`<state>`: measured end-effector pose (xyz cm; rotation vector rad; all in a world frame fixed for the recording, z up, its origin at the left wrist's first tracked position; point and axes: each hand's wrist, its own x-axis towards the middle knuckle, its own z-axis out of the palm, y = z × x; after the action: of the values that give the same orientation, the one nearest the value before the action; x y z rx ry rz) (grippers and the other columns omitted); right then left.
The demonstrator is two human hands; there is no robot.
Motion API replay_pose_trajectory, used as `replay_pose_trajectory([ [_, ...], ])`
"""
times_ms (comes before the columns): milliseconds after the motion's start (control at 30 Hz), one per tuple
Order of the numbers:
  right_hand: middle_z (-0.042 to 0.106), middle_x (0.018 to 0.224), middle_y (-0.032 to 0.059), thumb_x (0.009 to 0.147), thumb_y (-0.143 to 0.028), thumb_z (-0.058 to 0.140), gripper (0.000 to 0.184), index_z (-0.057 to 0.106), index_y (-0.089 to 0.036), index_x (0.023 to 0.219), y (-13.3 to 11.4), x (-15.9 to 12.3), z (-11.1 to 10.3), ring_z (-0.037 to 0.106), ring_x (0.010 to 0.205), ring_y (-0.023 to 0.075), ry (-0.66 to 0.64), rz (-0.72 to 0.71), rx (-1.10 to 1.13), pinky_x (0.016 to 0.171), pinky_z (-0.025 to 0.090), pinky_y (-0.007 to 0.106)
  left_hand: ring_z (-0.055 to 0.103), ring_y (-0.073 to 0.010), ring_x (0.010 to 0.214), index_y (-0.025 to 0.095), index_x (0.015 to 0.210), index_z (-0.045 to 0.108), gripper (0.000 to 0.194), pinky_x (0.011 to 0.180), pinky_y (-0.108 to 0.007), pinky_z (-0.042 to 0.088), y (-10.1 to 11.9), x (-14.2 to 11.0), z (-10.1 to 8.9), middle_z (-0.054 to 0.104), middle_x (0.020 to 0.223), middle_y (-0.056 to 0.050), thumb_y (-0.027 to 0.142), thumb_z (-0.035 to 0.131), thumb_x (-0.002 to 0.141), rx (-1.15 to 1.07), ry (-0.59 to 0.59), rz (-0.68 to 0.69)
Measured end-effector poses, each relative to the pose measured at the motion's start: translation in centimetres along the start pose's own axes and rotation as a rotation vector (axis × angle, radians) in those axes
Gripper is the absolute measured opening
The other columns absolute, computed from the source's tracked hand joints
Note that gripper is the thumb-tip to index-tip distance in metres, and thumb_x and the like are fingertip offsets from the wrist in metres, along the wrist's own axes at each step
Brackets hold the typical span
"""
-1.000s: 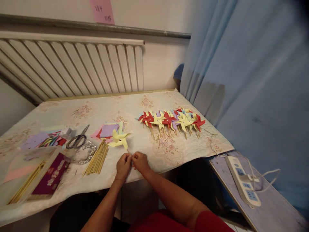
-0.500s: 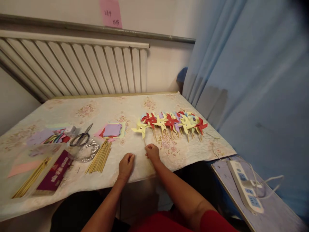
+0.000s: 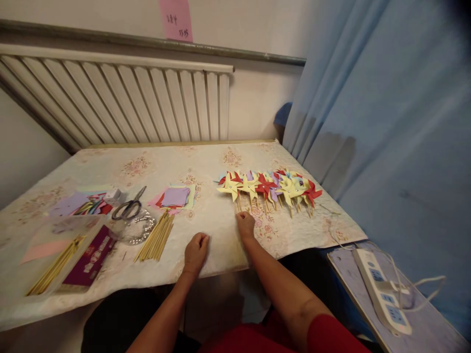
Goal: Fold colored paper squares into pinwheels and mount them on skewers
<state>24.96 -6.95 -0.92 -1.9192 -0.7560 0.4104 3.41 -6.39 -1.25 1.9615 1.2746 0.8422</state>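
Observation:
My right hand is closed on the lower stick of a yellow paper pinwheel. Its head lies at the left end of a row of finished pinwheels, overlapping a red one. Those are red, yellow, purple and blue on thin sticks. Near the table's front edge my left hand rests with its fingers curled in, and nothing shows in it. To its left lies a bundle of bare wooden sticks, with a stack of coloured paper squares behind.
Scissors, a round clear dish of shiny metal pieces, a small white box and paper strips lie on the left. A clear container holds more sticks beside a purple box. A power strip sits lower right.
My right hand has moved right and away from me, bringing the yellow pinwheel up against the row. My left hand stays in about the same place. The view has shifted slightly.

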Motion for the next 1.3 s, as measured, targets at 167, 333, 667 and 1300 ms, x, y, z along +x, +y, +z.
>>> replay_pose_trajectory([
  [167, 0.07, 0.074, 0.0052, 0.076, -0.026, 0.051, 0.02, 0.068, -0.017, 0.072, 0.1, 0.3, 0.5, 0.06, 0.071, 0.0171, 0.038, -0.024, -0.03, 0.071, 0.042, 0.025, 0.051, -0.0178, 0.068, 0.021, 0.076, 0.055, 0.029, 0.067, -0.03, 0.037, -0.2, 0.1, 0.2, 0.055, 0.069, 0.0, 0.044, 0.044, 0.089, 0.018, -0.001, -0.009],
  [333, 0.07, 0.072, 0.0052, 0.076, -0.025, 0.052, 0.019, 0.069, -0.017, 0.072, 0.0, 0.6, 0.8, 0.059, 0.068, 0.017, 0.063, -0.036, -0.05, 0.07, 0.041, 0.025, 0.051, -0.0174, 0.069, 0.021, 0.075, 0.054, 0.029, 0.068, -0.029, 0.037, -0.1, 0.0, 0.1, 0.055, 0.071, 0.0, 0.044, 0.044, 0.09, 0.026, -0.005, 0.002],
  [667, 0.066, 0.064, 0.0032, 0.074, -0.024, 0.053, 0.017, 0.065, -0.018, 0.063, 0.2, 0.8, 1.3, 0.055, 0.061, 0.0161, 0.106, -0.051, -0.047, 0.064, 0.038, 0.026, 0.052, -0.0171, 0.069, 0.02, 0.075, 0.055, 0.028, 0.068, -0.029, 0.037, 0.1, -0.1, 0.1, 0.057, 0.071, -0.001, 0.041, 0.043, 0.09, 0.035, 0.002, 0.018],
  [1300, 0.066, 0.064, 0.004, 0.072, -0.027, 0.051, 0.017, 0.064, -0.019, 0.063, 0.5, 0.7, 1.7, 0.055, 0.062, 0.0181, 0.162, -0.03, -0.055, 0.063, 0.038, 0.027, 0.052, -0.017, 0.071, 0.02, 0.077, 0.055, 0.027, 0.069, -0.029, 0.037, 0.1, -0.2, 0.1, 0.057, 0.074, -0.001, 0.04, 0.043, 0.091, 0.042, -0.004, 0.023],
])
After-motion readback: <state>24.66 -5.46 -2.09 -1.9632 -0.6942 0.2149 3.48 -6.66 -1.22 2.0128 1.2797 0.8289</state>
